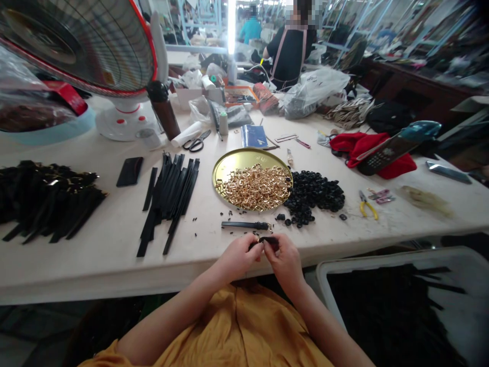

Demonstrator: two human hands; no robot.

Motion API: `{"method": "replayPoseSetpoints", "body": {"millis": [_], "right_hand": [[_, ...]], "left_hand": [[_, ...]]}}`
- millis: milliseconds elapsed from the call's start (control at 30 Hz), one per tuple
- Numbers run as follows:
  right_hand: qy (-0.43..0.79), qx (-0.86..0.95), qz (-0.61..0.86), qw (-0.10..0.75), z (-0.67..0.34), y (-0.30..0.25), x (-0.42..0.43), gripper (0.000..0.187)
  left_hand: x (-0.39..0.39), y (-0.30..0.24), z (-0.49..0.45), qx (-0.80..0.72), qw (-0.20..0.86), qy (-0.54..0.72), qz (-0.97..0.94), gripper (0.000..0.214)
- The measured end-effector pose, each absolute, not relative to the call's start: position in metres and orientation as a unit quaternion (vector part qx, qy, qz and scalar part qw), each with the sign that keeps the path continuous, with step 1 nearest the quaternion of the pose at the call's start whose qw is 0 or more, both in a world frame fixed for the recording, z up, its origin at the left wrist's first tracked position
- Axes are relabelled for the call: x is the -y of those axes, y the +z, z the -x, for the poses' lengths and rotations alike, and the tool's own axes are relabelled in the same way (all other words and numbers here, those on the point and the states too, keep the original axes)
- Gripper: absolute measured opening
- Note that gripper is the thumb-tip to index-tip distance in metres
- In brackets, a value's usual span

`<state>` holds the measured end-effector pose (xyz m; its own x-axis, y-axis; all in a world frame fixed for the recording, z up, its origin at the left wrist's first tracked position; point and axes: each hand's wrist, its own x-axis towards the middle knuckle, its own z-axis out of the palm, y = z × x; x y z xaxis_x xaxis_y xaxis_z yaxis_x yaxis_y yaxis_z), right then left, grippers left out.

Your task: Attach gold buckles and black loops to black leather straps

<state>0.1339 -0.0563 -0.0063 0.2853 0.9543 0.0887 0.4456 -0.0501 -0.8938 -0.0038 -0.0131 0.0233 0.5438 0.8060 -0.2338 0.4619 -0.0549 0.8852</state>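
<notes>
My left hand [239, 256] and my right hand [284, 260] meet at the table's near edge, both pinched on a short black strap piece [268, 239] held between them. Just beyond them a black strap [244, 225] with a gold end lies flat on the table. Further out sits a round gold tray [233, 163] filled with gold metal clips [256, 187], and to its right a heap of small black rings [314, 196]. Tiny black bits are scattered around the strap.
Loose black straps [170, 196] lie left of centre, and a big dark pile [46, 199] at far left. A white fan [95, 51], scissors [196, 142], yellow pliers [367, 206], red cloth [362, 148] and a white bin of black pieces [401, 306] surround. A person works at the table's far end.
</notes>
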Motion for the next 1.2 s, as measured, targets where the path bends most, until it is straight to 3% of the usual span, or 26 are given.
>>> {"method": "replayPoseSetpoints", "body": {"millis": [133,267,400,467,567,733,800,1200], "right_hand": [[0.415,0.490,0.621,0.450,-0.139,-0.013,0.051,0.014],[0.410,0.532,0.579,0.462,-0.143,-0.010,0.051,0.012],[0.420,0.591,0.557,0.406,-0.160,-0.010,0.051,0.016],[0.382,0.593,0.596,0.382,-0.176,-0.015,0.044,0.018],[0.221,0.591,0.699,0.336,-0.202,-0.025,0.023,0.020],[0.017,0.672,0.734,0.092,-0.211,-0.033,-0.016,0.017],[-0.024,0.695,0.718,0.032,-0.207,-0.035,-0.024,0.015],[-0.083,0.713,0.696,0.010,-0.214,-0.031,-0.023,0.010]], "left_hand": [[0.003,0.010,0.005,-0.438,0.577,0.152,-0.673,0.029],[-0.004,-0.004,-0.001,-0.453,0.623,0.175,-0.614,0.030],[-0.007,-0.007,-0.008,-0.427,0.605,0.180,-0.647,0.027],[-0.010,-0.007,-0.009,-0.427,0.563,0.172,-0.686,0.022],[-0.015,-0.005,-0.010,-0.468,0.520,0.181,-0.692,0.025],[-0.015,-0.004,-0.008,-0.468,0.540,0.176,-0.677,0.025],[-0.013,-0.004,-0.006,-0.469,0.550,0.174,-0.669,0.025],[-0.002,-0.002,0.004,-0.464,0.560,0.199,-0.657,0.025]]}}
